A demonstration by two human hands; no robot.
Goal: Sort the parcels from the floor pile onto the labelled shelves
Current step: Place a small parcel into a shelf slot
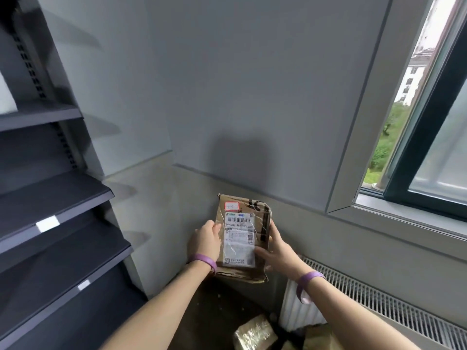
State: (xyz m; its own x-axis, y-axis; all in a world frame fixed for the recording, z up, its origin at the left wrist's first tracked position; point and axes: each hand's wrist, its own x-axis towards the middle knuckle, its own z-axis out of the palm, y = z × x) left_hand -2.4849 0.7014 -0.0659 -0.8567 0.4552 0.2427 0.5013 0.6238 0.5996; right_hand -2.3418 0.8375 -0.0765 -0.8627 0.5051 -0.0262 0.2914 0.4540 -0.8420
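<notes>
I hold a flat brown cardboard parcel point(242, 236) up in front of me, its white shipping label and a small red-edged sticker facing me. My left hand point(206, 239) grips its left edge, and my right hand point(276, 248) grips its right edge with the thumb across the front. Both wrists wear purple bands. The dark grey shelves point(58, 195) stand to my left, with small white labels point(47, 223) on their front edges. More parcels point(255, 333) lie on the floor below, partly cut off by the frame.
A white radiator point(300, 309) with a grille on top runs along the wall at lower right, under a window point(414, 137). A grey wall faces me. The dark floor between shelves and radiator carries small scraps.
</notes>
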